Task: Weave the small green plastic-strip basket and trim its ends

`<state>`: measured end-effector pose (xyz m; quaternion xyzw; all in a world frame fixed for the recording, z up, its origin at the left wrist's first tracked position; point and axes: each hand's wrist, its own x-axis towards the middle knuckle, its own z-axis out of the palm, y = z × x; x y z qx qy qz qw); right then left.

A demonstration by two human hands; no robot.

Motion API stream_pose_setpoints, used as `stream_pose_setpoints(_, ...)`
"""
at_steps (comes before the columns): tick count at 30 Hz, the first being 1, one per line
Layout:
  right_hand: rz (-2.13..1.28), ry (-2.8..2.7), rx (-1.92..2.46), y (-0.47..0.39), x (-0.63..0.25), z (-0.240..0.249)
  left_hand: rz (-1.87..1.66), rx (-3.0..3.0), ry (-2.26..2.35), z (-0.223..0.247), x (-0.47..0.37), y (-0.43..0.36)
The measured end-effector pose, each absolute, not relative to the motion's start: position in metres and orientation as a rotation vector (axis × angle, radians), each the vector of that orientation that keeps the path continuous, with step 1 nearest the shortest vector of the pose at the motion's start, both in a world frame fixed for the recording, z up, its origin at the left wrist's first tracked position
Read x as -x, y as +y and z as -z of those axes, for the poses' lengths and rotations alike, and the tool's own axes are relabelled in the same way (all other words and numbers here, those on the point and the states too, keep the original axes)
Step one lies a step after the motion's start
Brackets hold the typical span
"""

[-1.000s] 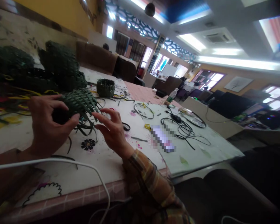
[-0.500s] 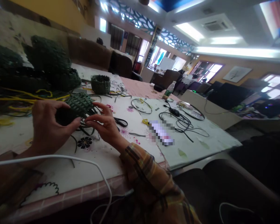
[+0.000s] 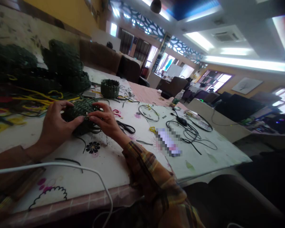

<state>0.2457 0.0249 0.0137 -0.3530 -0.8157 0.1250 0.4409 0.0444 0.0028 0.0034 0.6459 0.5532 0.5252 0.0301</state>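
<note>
A dark green woven basket [image 3: 82,109] lies tilted on its side between my hands, low over the white flowered table cover. My left hand [image 3: 55,125] grips its left side, thumb pressed on the near face and fingers over the top. On the right side, my right hand [image 3: 104,118] pinches the weave with thumb and fingers, where loose strip ends stick out. The thing pinched there is too small to make out apart from the basket. Black-handled scissors [image 3: 127,127] lie just right of my right hand. Behind stands a small finished-looking green basket [image 3: 110,88], upright.
Larger green baskets [image 3: 64,63] are heaped at the back left beside yellow strips [image 3: 35,99]. Coiled black cable [image 3: 188,129], a looped strip [image 3: 149,113], a blurred-out flat item [image 3: 168,142] and a bottle [image 3: 178,97] lie or stand to the right. A white cable [image 3: 85,165] crosses in front.
The view has shifted, so everything sits slightly further right and lower. The basket has turned in my hands, its dark opening less visible. Both hands keep hold of it.
</note>
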Motion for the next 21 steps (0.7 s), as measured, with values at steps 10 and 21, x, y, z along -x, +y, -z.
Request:
stream_pose_setpoints(10,-0.514,-2.078,0.980,0.027,-0.236,-0.042,-1.638,-1.948,1.677,0.008,-0.043,0.000)
stream_pose_setpoints(21,-0.377,-2.021,1.411,-0.003,-0.215,-0.059,-1.616,-2.066,1.709,0.007,-0.047,-0.004)
